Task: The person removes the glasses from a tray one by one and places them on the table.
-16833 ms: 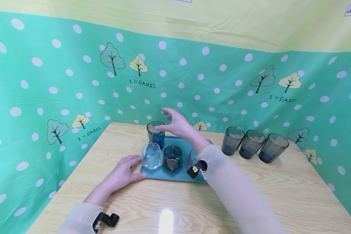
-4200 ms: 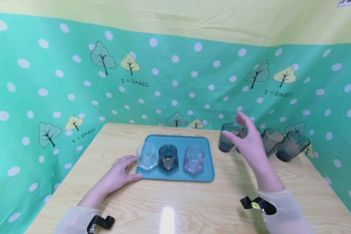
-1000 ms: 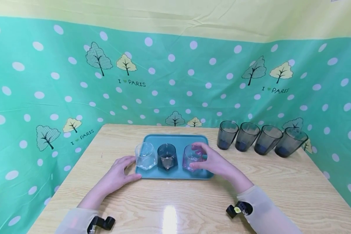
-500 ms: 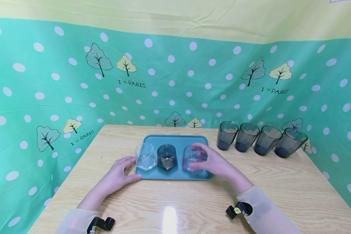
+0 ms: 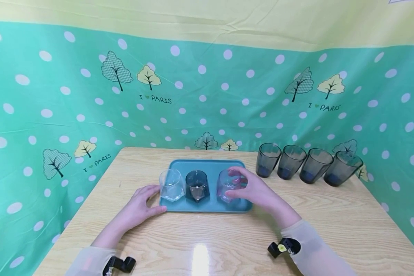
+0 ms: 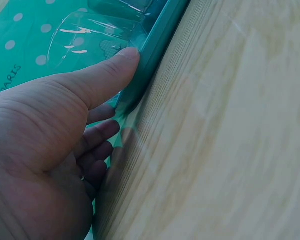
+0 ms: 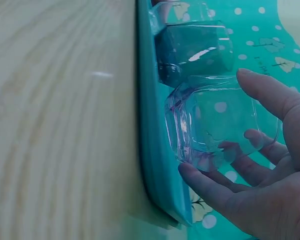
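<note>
My right hand (image 5: 250, 188) holds a clear, pinkish faceted glass (image 7: 210, 125) over the right part of a blue tray (image 5: 189, 207). In the right wrist view its thumb is at the rim and its fingers are around the far side and base. My left hand (image 5: 141, 205) rests at the tray's left front corner, thumb over the edge, the other fingers loosely bent beside it. A clear faceted glass (image 5: 171, 188) stands on the tray close to those fingers. Between the two clear glasses is a dark grey faceted glass (image 5: 197, 188).
Several tall smoky tumblers with bluish bases, among them the leftmost tumbler (image 5: 268, 161), stand in a row at the back right of the wooden table (image 5: 158, 245). Behind the table hangs a green dotted cloth (image 5: 207, 92).
The smoky tumbler on the tray's back left is now in the row at right. My right hand went from the tumblers to the pinkish glass, which has just shifted slightly right. My left hand stays.
</note>
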`<state>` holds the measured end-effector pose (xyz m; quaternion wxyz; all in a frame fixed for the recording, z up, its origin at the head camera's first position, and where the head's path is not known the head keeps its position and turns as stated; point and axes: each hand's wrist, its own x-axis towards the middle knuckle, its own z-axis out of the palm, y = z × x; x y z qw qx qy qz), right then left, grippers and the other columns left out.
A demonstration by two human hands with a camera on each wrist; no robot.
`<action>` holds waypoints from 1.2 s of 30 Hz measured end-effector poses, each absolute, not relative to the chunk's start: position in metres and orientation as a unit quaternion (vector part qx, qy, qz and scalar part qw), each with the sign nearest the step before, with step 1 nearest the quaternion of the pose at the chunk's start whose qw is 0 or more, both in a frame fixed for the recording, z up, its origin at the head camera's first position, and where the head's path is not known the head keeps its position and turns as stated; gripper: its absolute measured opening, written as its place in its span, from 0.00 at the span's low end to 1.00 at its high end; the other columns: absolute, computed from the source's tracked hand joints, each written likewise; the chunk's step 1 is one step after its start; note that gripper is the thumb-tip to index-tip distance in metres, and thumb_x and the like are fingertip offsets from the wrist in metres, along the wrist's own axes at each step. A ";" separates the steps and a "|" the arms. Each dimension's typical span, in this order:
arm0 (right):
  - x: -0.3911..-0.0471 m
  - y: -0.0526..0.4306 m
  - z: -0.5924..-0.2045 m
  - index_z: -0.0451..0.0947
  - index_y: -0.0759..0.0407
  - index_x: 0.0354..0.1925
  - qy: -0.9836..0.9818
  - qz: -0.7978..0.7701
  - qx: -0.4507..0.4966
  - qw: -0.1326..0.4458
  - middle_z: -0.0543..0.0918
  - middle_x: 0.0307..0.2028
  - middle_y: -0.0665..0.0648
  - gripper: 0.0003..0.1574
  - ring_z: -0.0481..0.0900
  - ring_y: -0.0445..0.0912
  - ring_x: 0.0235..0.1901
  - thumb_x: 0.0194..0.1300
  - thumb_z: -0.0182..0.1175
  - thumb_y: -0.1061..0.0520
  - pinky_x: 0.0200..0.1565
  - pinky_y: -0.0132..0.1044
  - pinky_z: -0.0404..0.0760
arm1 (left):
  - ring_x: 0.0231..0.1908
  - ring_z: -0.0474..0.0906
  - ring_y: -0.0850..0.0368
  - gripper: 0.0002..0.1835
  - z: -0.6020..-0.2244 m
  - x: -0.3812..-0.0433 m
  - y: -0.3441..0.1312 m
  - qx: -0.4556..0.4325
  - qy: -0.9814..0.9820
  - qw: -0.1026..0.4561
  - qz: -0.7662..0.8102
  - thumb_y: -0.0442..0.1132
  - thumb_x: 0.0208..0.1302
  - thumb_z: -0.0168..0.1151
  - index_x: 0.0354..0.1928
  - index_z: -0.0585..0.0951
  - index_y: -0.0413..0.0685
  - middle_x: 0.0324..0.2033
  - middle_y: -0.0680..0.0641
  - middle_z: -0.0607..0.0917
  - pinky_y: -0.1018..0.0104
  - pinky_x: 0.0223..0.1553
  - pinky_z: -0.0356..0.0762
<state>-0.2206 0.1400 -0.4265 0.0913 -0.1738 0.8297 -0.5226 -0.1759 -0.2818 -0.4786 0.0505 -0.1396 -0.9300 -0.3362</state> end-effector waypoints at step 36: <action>-0.210 0.222 -0.409 0.70 0.49 0.80 0.844 -0.511 -0.157 0.049 0.77 0.74 0.59 0.49 0.77 0.59 0.71 0.67 0.81 0.49 0.67 0.54 0.78 | 0.75 0.65 0.26 0.49 -0.478 -0.177 -0.282 -0.140 -0.931 0.046 -0.335 0.57 0.63 0.83 0.76 0.76 0.35 0.74 0.32 0.76 0.25 0.75 0.62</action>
